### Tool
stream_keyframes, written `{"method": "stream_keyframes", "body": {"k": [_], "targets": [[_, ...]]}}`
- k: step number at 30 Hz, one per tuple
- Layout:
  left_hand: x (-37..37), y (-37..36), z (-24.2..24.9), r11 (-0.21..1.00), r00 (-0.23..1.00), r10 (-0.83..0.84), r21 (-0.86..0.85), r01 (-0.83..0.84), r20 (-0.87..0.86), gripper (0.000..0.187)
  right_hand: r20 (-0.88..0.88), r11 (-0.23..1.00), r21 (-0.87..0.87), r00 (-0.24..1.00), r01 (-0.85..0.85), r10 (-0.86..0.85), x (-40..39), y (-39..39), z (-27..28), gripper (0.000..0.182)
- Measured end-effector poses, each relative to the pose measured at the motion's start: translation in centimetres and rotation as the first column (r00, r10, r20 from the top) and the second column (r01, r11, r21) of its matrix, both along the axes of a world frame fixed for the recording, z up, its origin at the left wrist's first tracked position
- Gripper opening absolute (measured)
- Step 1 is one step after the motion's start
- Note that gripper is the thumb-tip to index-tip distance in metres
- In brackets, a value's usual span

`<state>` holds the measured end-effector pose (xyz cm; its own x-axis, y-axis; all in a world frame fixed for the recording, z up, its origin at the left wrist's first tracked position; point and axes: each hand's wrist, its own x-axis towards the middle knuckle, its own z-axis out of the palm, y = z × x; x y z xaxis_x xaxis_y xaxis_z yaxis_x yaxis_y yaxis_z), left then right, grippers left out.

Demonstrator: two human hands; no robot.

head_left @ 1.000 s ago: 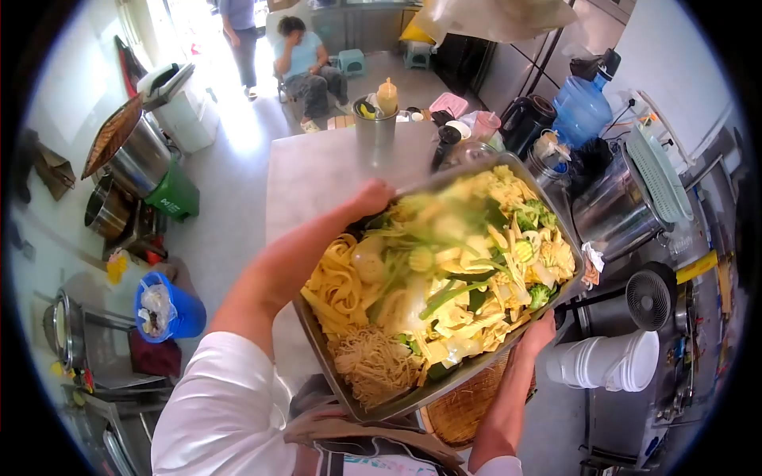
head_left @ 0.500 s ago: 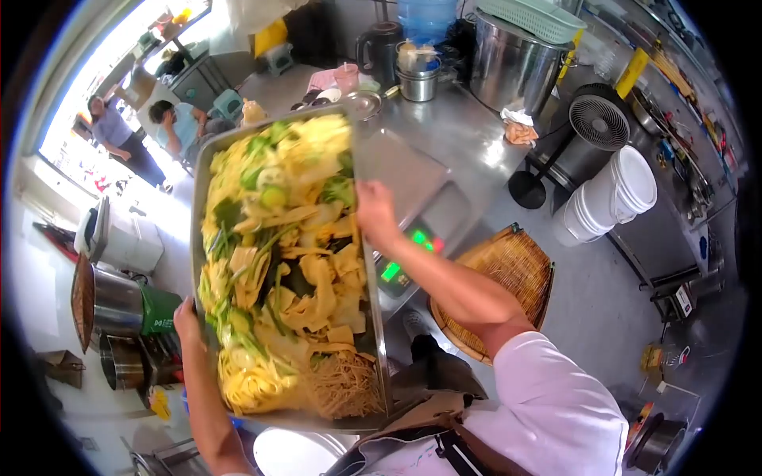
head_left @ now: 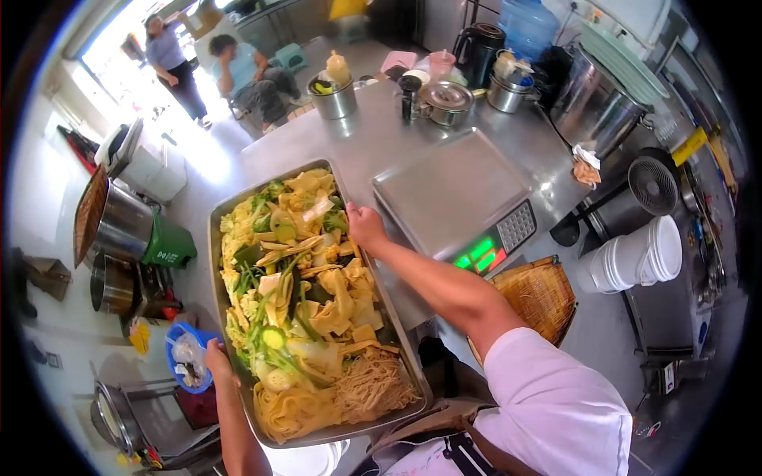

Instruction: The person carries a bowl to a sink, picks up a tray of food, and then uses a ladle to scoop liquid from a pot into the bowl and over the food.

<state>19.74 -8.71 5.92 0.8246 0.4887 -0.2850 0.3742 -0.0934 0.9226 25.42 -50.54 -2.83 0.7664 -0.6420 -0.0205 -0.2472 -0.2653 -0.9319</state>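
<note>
A large metal tray is held between my two hands, at the left of the scale and low in front of me. My left hand grips its left side, and my right hand grips its right side near the far end. Inside lie leafy greens, broad pale-yellow tofu-skin-like pieces, flat yellow noodles and a heap of thin brownish strips. The fingers under the tray are hidden. Beside my right forearm stands a digital scale with a lit green display.
The steel table bears a pot with a squeeze bottle, a lidded pan and a black kettle. Right are white buckets and a woven basket. A blue bin stands left. Two people are at the far left.
The tray has moved down and away from over the scale, which now shows fully. My view has swung left. Both hands still hold the tray.
</note>
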Motion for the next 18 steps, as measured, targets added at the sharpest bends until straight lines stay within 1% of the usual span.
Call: {"method": "stream_keyframes", "body": {"k": [3,4,5,6,7,9,10,11,12,13,14,15,16,17,18], "targets": [[-0.5,-1.3,-0.3,1.000,0.998,-0.010,-0.002,0.010,-0.066,0.025,-0.063,0.997,-0.067,0.998,0.025,-0.029,-0.2,0.0,-1.3,0.056],[0.4,-0.7,-1.4,1.000,0.995,0.014,0.017,-0.013,-0.100,0.024,-0.071,1.000,-0.013,0.997,0.001,-0.002,-0.7,0.0,0.3,0.055],[1.3,0.3,-3.2,0.999,0.991,0.034,0.034,-0.030,-0.133,0.024,-0.057,1.000,-0.020,0.998,0.006,-0.007,-0.6,0.1,0.0,0.055],[2.0,2.3,-5.4,0.996,0.989,-0.026,-0.087,0.014,-0.148,0.024,-0.044,0.999,-0.026,0.999,0.019,-0.020,-0.2,0.4,-0.2,0.055],[2.0,2.5,-6.2,0.987,0.989,-0.058,-0.158,0.036,-0.133,0.024,-0.037,0.999,-0.031,0.998,0.043,-0.044,-0.3,0.7,-0.4,0.055],[2.1,3.2,-7.3,0.950,0.983,-0.136,-0.297,0.095,-0.122,0.023,-0.177,0.999,-0.009,0.983,-0.047,0.044,-0.6,1.5,-0.6,0.053],[3.0,4.5,-8.1,0.934,0.963,-0.203,-0.331,0.136,-0.176,0.024,-0.250,0.985,-0.046,0.956,-0.167,0.150,-1.8,1.6,1.6,0.049],[2.9,3.9,-8.0,0.933,0.954,-0.245,-0.308,0.184,-0.172,0.026,-0.318,0.954,-0.079,0.914,-0.290,0.252,-3.1,1.7,4.0,0.048],[2.6,2.9,-7.1,0.931,0.944,-0.285,-0.282,0.232,-0.164,0.029,-0.376,0.906,-0.105,0.860,-0.410,0.345,-4.3,1.9,6.4,0.052],[2.5,2.4,-6.8,0.925,0.931,-0.326,-0.257,0.279,-0.162,0.033,-0.398,0.899,-0.017,0.828,-0.437,0.395,-5.1,1.9,7.0,0.054],[3.0,3.4,-8.4,0.924,0.913,-0.339,-0.263,0.277,-0.229,0.040,-0.242,0.880,-0.121,0.874,-0.459,0.422,-7.2,1.8,9.0,0.051],[2.8,1.8,-7.4,0.910,0.904,-0.376,-0.261,0.321,-0.202,0.040,-0.082,0.856,-0.235,0.887,-0.461,0.455,-9.8,0.6,10.6,0.047],[1.9,-0.4,-5.3,0.896,0.895,-0.411,-0.259,0.362,-0.174,0.041,0.094,0.920,-0.119,0.918,-0.374,0.385,-11.5,-1.5,10.5,0.041],[1.4,-1.9,-4.0,0.881,0.884,-0.443,-0.253,0.400,-0.146,0.041,0.261,0.955,0.015,0.923,-0.297,0.283,-13.4,-4.2,10.6,0.035],[2.1,0.0,-6.3,0.879,0.865,-0.472,-0.157,0.449,-0.170,0.040,0.230,0.996,0.078,0.973,-0.043,0.024,-15.7,-8.0,13.4,0.026]]}}
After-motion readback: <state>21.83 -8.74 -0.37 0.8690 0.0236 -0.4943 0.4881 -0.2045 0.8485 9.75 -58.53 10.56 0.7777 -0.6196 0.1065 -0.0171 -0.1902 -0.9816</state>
